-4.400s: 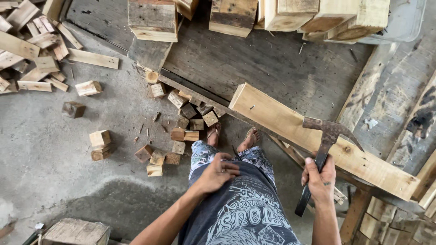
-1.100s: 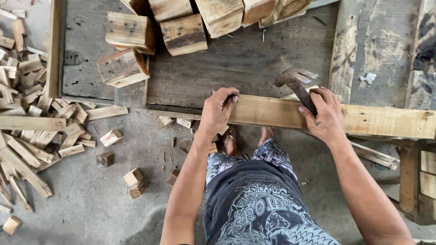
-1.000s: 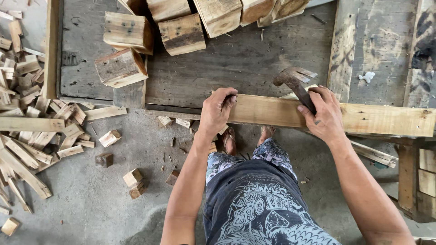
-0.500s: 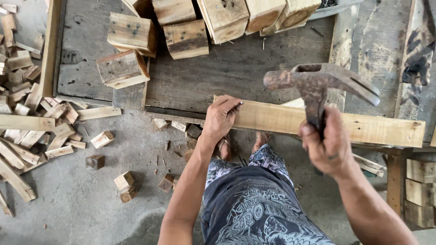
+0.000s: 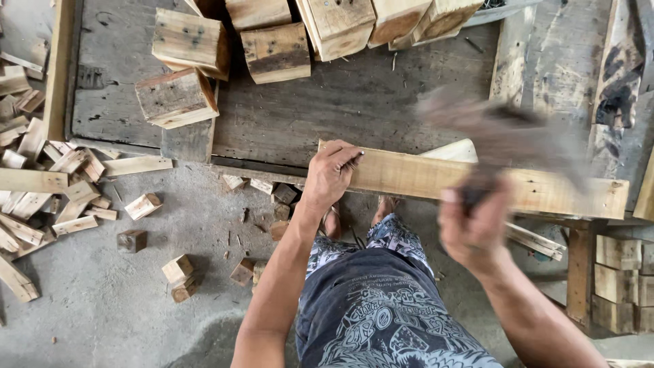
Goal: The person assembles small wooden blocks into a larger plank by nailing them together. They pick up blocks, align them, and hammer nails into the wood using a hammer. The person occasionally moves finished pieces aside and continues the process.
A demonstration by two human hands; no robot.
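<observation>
Here, the left hand (image 5: pixel 332 176) reaches forward with the arm extended, its fingers curled over the left end of one pale plank (image 5: pixel 477 180), thumb and forefinger pinched on a small dark nail (image 5: pixel 355 161) that is hard to make out. The right hand (image 5: pixel 475 228) is raised, fist wrapped around the handle of one hammer (image 5: pixel 501 133), motion-blurred above the plank. The plank lies across a dark workbench (image 5: pixel 354 102). Six chunky wood blocks (image 5: pixel 178 99) show at the bench's far edge; offcuts (image 5: pixel 68 191) litter the concrete floor (image 5: pixel 122 313).
</observation>
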